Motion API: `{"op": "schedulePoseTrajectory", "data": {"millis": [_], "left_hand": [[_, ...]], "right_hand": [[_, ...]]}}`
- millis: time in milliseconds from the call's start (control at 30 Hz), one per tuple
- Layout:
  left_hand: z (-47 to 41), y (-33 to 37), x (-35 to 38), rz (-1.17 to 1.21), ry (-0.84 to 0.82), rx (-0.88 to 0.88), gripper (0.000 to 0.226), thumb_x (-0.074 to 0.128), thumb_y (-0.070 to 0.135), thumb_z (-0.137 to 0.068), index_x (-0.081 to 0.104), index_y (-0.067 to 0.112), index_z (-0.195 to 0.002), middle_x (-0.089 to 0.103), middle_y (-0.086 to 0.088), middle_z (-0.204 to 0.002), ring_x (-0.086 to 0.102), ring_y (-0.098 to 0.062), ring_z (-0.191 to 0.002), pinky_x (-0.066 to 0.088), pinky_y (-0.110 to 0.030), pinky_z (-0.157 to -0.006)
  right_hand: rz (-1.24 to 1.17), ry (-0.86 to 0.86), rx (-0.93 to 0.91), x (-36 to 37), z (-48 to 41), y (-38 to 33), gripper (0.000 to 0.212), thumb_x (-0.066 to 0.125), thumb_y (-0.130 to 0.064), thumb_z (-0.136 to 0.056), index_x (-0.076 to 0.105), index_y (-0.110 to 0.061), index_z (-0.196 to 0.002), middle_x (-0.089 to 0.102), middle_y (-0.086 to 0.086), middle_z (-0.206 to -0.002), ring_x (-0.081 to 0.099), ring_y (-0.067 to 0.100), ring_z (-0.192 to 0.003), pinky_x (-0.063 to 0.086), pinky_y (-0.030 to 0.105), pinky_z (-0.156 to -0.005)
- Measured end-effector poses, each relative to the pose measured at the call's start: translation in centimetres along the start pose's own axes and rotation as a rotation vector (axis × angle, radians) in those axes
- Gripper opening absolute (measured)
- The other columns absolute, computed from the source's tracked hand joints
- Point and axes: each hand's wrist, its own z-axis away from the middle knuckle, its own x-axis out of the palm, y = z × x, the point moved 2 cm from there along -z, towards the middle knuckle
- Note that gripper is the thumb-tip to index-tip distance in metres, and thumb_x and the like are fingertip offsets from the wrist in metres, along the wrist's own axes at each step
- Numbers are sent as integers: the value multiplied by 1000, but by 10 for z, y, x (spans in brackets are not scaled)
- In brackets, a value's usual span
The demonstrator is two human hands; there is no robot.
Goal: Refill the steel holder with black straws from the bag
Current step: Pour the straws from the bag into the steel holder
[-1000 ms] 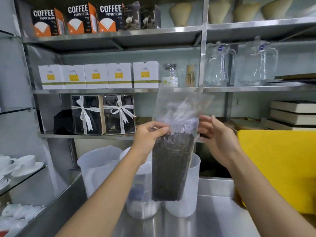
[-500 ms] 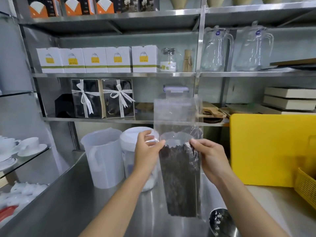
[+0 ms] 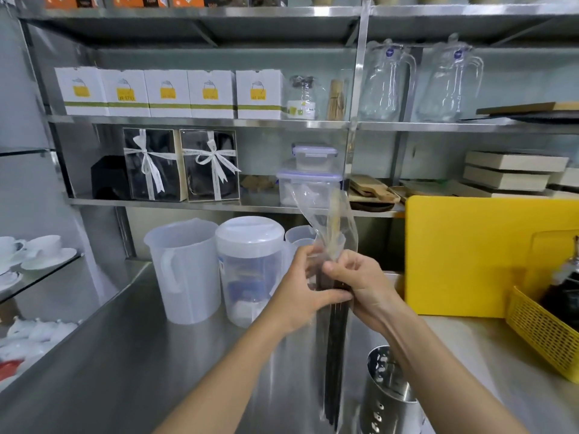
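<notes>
A clear plastic bag [image 3: 327,220] of black straws [image 3: 334,355] hangs upright over the steel counter, turned edge-on to me. My left hand [image 3: 299,289] and my right hand [image 3: 357,283] both pinch the bag near the straws' upper ends, with the empty top of the bag standing above my fingers. The perforated steel holder [image 3: 388,393] stands on the counter just right of the bag's lower end, partly behind my right forearm. Its inside is hidden.
White plastic jugs [image 3: 185,270] and a lidded pitcher [image 3: 250,270] stand behind the bag to the left. A yellow cutting board [image 3: 470,258] leans at the right, with a yellow basket [image 3: 545,336] in front of it. Shelves of boxes and glass pitchers rise behind.
The bag has come down and turned edge-on, and both hands have closed in together on it. The view has dropped, so the steel holder now shows more fully.
</notes>
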Motion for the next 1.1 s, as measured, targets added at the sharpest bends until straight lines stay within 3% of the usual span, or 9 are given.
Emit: {"op": "schedulePoseTrajectory", "data": {"millis": [200,333,500,600,667,833,933,1000,1100], "left_hand": [[6,4,-8,142,71,19,16,65,11,-81,58,23,-89,67,-2,-88,64,-12,-82,51,-23,-77],[8,9,-16,142,198,-20,24,38,3,-96,56,17,-88,69,-2,-85,68,-16,-84,53,-32,-80],[7,10,-32,135,438,-63,24,36,-1,-93,49,17,-83,57,-4,-68,54,-20,-64,46,-19,-60],[8,13,-30,160,299,-182,9,52,13,-89,49,17,-96,50,3,-86,50,-15,-77,42,-24,-61],[6,11,-28,70,189,-245,27,61,14,-83,46,16,-105,47,4,-91,49,-12,-77,39,-22,-58],[5,11,-26,-85,92,-405,13,62,7,-80,54,14,-74,46,1,-62,39,-12,-50,32,-20,-47],[4,13,-25,-73,73,-460,15,59,6,-81,54,14,-69,48,-4,-69,41,-15,-52,40,-20,-42],[2,13,-25,-46,97,-481,9,56,7,-82,58,11,-76,50,-6,-77,47,-18,-59,49,-29,-54],[1,17,-24,21,157,-512,12,52,8,-85,58,3,-95,56,-10,-84,55,-24,-60,56,-38,-61]], "right_hand": [[-62,-64,50,-9,9,5,48,89,-34,-43,47,-13,-52,53,5,-54,55,16,-50,49,25,-49],[14,7,51,-13,17,-2,36,76,-27,-64,45,-16,-49,48,0,-50,49,13,-48,47,23,-51],[48,193,88,-36,22,-6,39,65,-19,-81,45,-20,-48,48,1,-54,48,14,-47,47,26,-52],[22,298,128,-46,23,-4,36,67,-17,-81,42,-17,-55,50,0,-49,50,13,-41,46,25,-44],[34,334,153,-48,24,-2,35,68,-17,-80,42,-18,-57,51,-2,-48,51,13,-42,47,27,-45],[110,376,176,-48,26,-1,31,66,-14,-82,43,-15,-61,53,-6,-43,54,8,-39,44,22,-43],[286,427,184,-47,29,0,14,65,-19,-84,55,-8,-83,63,3,-78,63,14,-73,46,28,-63],[478,528,169,-52,26,3,32,65,-25,-84,51,-6,-106,57,7,-104,55,22,-97,44,33,-81],[613,587,-5,-50,27,-1,48,66,-29,-82,45,-8,-120,51,10,-116,50,22,-102,42,31,-84]]}}
